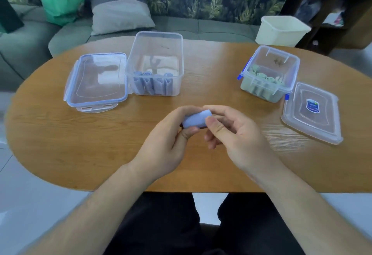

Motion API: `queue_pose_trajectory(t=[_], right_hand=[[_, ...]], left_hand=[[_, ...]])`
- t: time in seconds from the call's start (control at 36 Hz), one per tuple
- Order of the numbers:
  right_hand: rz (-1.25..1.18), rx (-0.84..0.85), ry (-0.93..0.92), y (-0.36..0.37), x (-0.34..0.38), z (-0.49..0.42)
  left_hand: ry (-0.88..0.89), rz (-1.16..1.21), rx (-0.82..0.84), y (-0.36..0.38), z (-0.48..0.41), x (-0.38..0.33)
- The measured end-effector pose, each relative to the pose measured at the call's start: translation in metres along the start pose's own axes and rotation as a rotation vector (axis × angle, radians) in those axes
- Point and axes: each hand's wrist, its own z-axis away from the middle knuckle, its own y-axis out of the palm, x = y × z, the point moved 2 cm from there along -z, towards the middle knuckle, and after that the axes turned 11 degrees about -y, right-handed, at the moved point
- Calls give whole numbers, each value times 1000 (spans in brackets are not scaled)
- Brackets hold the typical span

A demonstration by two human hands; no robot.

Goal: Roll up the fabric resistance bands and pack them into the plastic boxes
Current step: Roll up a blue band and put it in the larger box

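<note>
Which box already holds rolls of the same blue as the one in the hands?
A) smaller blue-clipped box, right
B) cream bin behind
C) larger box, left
C: the larger box holds blue rolls matching the rolled band gripped by the left hand and right hand; the smaller box holds green rolls.

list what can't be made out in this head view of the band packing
Head view:
- Rolled blue fabric band: its ends, hidden by the left hand and right hand.
- Tall clear plastic box: count of blue rolls, blurred through the wall.
- Small clear box with blue clips: count of green rolls, same.
- Blue sticker on the right clear plastic lid: text too small.
</note>
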Motion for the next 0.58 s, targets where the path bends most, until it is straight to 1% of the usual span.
queue_pose_trajectory(t=[0.08,0.14,0.22,0.33,0.39,0.44,0.5,0.58], right_hand=[[-174,0,103,0,1,-14],[-225,9,154,0,1,-23],[-183,41,175,2,2,-36],[-67,99,141,10,7,-58],[32,125,90,14,15,-74],[210,135,0,17,25,-95],[466,139,-131,17,36,-122],[730,184,-276,18,51,-161]], left_hand=[[22,-32,-69,-1,-3,10],[24,-25,-100,-1,-4,12],[-14,-14,-151,-2,-4,16],[-62,4,-221,-7,-10,24],[-85,14,-281,-10,-16,29],[-106,-64,-382,-14,-27,35],[-99,-255,-473,-18,-40,44],[-65,-551,-493,-23,-60,58]])
